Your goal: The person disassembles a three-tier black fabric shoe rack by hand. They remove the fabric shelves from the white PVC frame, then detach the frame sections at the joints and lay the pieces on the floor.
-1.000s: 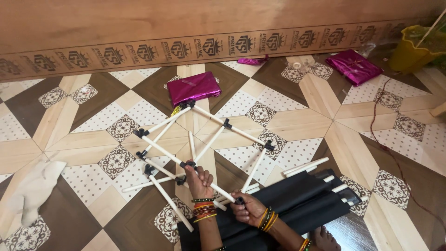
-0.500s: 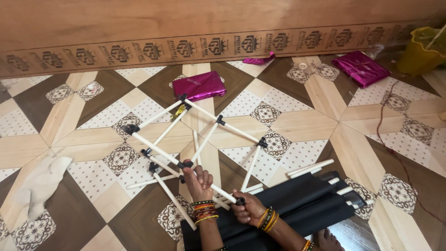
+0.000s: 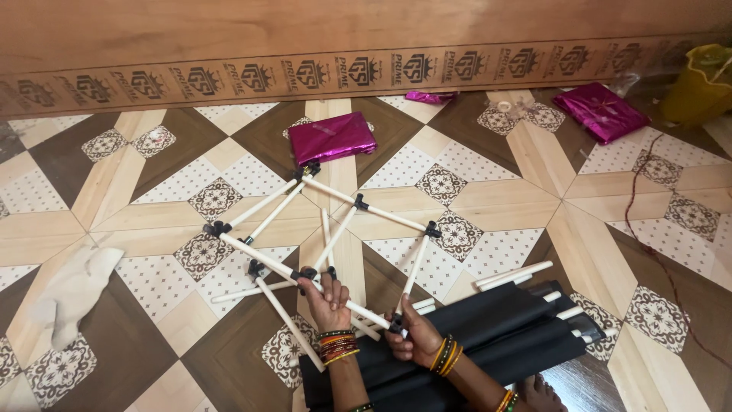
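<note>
A frame of white rods (image 3: 263, 256) joined by black connectors (image 3: 307, 272) lies on the patterned floor. My left hand (image 3: 329, 301) grips a white rod just below a black connector at the frame's near side. My right hand (image 3: 414, 338) holds the black connector at the near end of that same rod. Both wrists carry coloured bangles. Black fabric (image 3: 488, 336) with several white rods slid into it lies under and to the right of my right hand.
A shiny magenta packet (image 3: 332, 137) lies beyond the frame, another (image 3: 602, 111) at the far right. A yellow tub (image 3: 703, 82) stands in the right corner. A pale cloth (image 3: 72, 290) lies at left. A dark red cord (image 3: 648, 229) trails at right. A wooden wall runs along the back.
The rod frame has shifted and folded slightly while both hands stay on the near rod. My right hand has moved up a little at the connector. The view has drifted.
</note>
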